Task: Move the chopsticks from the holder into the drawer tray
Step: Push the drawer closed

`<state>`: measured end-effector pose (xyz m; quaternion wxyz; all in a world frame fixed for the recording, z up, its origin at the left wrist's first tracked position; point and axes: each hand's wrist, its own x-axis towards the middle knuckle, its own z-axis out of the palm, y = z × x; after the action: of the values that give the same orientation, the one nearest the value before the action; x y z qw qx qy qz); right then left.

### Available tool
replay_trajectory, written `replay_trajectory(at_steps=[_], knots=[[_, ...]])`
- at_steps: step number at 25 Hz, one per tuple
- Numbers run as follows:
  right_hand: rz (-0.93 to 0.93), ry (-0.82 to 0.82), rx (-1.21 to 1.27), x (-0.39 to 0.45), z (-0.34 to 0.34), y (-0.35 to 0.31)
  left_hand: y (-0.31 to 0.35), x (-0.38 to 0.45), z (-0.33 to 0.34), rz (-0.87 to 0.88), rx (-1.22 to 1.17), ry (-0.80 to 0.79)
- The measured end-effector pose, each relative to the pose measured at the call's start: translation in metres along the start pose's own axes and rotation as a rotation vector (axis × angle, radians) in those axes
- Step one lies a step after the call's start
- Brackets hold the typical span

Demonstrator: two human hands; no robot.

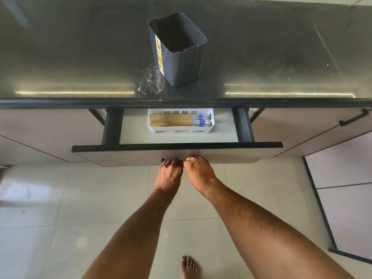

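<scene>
A dark grey holder stands upright on the black countertop, and its inside looks empty. Below it a drawer is pulled partly out. Inside sits a white slotted tray with several wooden chopsticks lying flat, their blue-and-white patterned ends to the right. My left hand and my right hand are side by side at the lower edge of the drawer front, fingers curled on its handle. The fingertips are hidden under the edge.
The black countertop has a rounded front edge overhanging the drawer. A cabinet door with a black handle is at the right. Pale floor tiles lie below, with a bare foot near the bottom.
</scene>
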<state>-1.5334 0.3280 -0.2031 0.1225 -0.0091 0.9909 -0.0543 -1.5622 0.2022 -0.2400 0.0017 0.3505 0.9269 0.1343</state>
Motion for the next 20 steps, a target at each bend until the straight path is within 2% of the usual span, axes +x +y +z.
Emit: replay_trajectory(at_steps=[11,18,20], knots=[[0.000,0.075,-0.064,0.113,-0.028,0.046,-0.042,0.120,-0.003,0.026,0.004,0.042],[0.120,0.087,0.180,0.135,-0.034,0.051,-0.051,0.144,-0.002,0.038,0.056,0.039],[0.136,0.096,0.127,0.141,-0.032,0.050,-0.053,0.150,-0.001,0.047,0.085,0.027]])
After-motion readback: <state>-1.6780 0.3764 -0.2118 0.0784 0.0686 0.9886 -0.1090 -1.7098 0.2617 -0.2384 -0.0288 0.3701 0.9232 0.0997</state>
